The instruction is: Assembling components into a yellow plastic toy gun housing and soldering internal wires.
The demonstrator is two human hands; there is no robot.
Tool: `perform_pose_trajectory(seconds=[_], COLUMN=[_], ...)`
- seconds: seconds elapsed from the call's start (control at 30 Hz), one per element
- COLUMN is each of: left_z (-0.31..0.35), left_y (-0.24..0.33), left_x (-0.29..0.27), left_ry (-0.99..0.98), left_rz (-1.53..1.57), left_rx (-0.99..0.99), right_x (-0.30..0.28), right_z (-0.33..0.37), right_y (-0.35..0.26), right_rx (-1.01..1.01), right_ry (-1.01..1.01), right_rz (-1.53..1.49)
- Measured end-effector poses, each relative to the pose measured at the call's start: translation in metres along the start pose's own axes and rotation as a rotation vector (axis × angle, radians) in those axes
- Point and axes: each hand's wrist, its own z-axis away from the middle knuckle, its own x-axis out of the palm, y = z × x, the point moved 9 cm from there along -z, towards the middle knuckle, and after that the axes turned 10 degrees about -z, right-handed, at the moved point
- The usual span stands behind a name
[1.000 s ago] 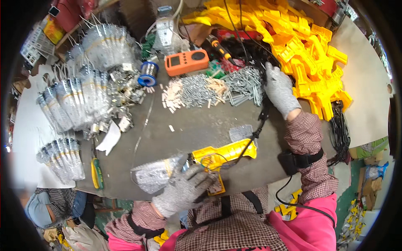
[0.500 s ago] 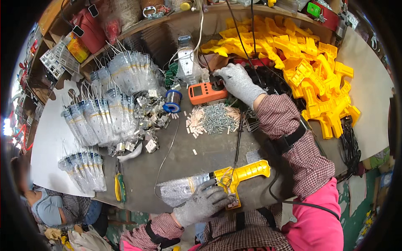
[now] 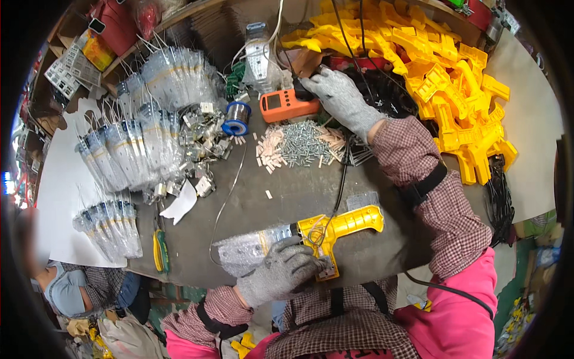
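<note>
In the front middle, my left hand (image 3: 281, 272), in a grey glove, has its fingers bent over the yellow gun-shaped plastic housing half (image 3: 344, 224), pressing it on the table. Thin wires lie inside that housing. A flat part in bubble wrap (image 3: 242, 250) sticks out of its left end, partly under my left hand. My right hand (image 3: 344, 99), also gloved, reaches to the back middle with bent fingers. Its fingertips are by a dark part at the right end of the orange box with a small screen (image 3: 290, 106); what they grip is hidden.
Screws and pale sleeves (image 3: 302, 143) lie heaped before the orange box. Left are a solder spool (image 3: 237, 118), bubble-wrapped parts (image 3: 119, 158) and pliers (image 3: 160, 250). Yellow housings (image 3: 451, 99) pile up at the right. Black cables hang down at the back. Another person (image 3: 69, 290) is far left.
The whole view has shifted slightly. My right hand stays by the orange box, its fingers a little moved against it. My left hand remains on the yellow housing half.
</note>
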Motion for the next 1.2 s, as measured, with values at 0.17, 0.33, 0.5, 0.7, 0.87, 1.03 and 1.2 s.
perform_pose_trajectory(seconds=[0.17,0.33,0.5,0.7,0.87,1.03,1.2], left_z=[-0.007,-0.035,-0.037,-0.047,-0.054,-0.059,-0.061], left_y=[0.001,0.004,0.038,0.016,0.024,0.007,0.011], left_x=[-0.018,-0.040,-0.008,0.005,0.000,-0.004,-0.006], left_ry=[0.050,-0.005,-0.232,-0.710,-0.827,-0.820,-0.664], left_rz=[0.019,0.055,-0.508,-0.285,-0.420,-0.079,-0.133], left_rx=[-0.068,-0.141,0.071,-0.254,-0.071,-0.391,-0.235], right_x=[0.001,0.015,0.022,0.020,0.031,0.029,0.010], right_z=[0.000,0.009,-0.003,0.006,-0.008,-0.001,0.001], right_y=[-0.024,-0.023,-0.029,-0.022,-0.029,-0.021,-0.034], right_rx=[-0.010,0.029,0.092,0.063,0.113,0.143,-0.017], right_ry=[0.030,-0.016,-0.132,-0.016,0.003,-0.060,-0.099], right_rz=[0.149,0.218,0.283,0.272,0.217,0.351,0.255])
